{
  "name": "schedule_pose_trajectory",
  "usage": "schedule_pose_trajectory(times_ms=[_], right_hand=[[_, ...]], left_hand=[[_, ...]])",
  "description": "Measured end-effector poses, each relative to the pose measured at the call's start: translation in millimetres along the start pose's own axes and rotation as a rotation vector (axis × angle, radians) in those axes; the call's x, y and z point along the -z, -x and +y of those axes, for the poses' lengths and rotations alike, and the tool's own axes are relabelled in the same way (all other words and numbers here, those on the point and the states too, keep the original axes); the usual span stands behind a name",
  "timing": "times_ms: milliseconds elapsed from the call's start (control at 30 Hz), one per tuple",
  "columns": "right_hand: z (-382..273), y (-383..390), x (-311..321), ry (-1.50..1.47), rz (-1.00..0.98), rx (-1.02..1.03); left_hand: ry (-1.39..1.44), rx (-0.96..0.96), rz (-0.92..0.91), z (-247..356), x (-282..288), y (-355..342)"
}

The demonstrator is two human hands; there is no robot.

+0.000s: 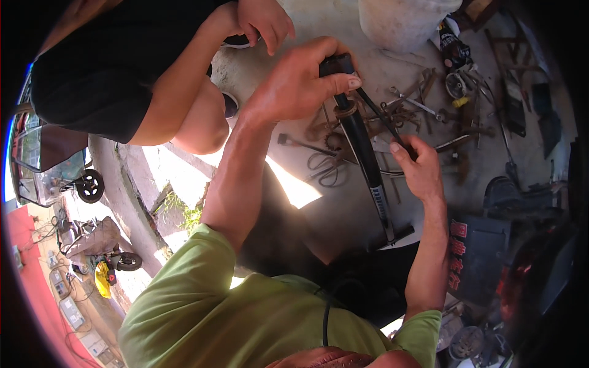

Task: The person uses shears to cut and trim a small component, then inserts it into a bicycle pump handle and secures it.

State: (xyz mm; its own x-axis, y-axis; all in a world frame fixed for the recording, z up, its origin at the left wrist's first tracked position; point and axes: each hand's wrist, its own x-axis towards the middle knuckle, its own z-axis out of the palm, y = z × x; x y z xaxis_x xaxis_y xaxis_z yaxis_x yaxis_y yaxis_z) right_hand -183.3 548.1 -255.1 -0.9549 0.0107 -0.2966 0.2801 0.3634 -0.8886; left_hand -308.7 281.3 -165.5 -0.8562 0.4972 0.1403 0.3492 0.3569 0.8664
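Note:
A slim black floor pump leans at a slant in front of me, its short crosswise foot close to my body. My left hand is closed around the block-like handle at its top, thumb lying across it. Just below sits a brownish collar. From near the handle a thin black hose runs down to the right. My right hand pinches its lower end between thumb and fingers, right of the barrel.
Wrenches and rusty metal parts litter the floor beyond the pump. A whitish bucket stands at the far side. Another person in black crouches at upper left, a hand near my left hand. A dark printed panel lies at right.

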Motion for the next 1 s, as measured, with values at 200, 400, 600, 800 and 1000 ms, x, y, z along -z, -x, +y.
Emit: schedule_pose_trajectory(times_ms=[200,400,600,800,1000], right_hand=[[-72.6,42.1,35.7,0.158,0.357,0.016],[-124.2,90.0,46.4,0.260,0.589,0.266],[-108.9,66.8,37.8,0.343,0.318,0.138],[-90.3,6.1,-19.5,-0.100,0.273,0.286],[-96.3,-22.6,-47.9,-0.300,0.467,0.445]], left_hand=[[-0.002,-0.098,0.026,-10.7,-8.6,-9.0],[0.044,-0.032,-0.041,13.9,-13.8,-9.2],[0.035,-0.087,-0.058,9.5,-12.2,-10.8],[0.065,-0.084,-0.075,12.2,-14.3,-14.7],[0.060,-0.086,-0.059,13.2,-19.1,-17.1]])
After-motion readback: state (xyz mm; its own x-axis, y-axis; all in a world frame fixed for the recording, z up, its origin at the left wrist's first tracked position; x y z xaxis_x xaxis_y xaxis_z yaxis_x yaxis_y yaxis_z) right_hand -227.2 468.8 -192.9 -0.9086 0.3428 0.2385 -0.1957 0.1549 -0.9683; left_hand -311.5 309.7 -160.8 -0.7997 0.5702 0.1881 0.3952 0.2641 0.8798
